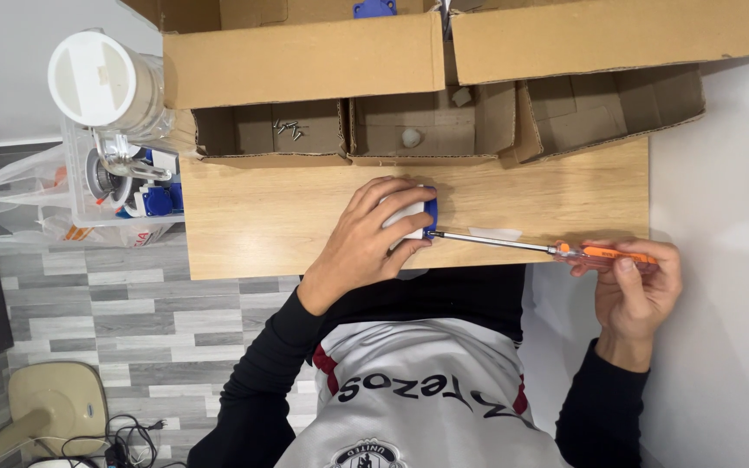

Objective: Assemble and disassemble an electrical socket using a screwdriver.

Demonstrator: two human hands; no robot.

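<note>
Brown cardboard boxes (305, 61) line the worktop's (244, 225) far edge. My left hand (370, 238) grips a white-and-blue plug (416, 215) on the wood; my right hand (639, 286) pinches an orange-handled screwdriver (548, 250), tip at the plug.

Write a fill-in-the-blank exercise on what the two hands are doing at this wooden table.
1. The right hand holds a screwdriver by its ____ handle.
2. The left hand presses a white and ____ part onto the table.
3. The screwdriver's tip meets the part on its ____ side in the picture.
4. Small screws lie in the ____ cardboard compartment of the three open ones.

Missing words: orange; blue; right; leftmost
</note>
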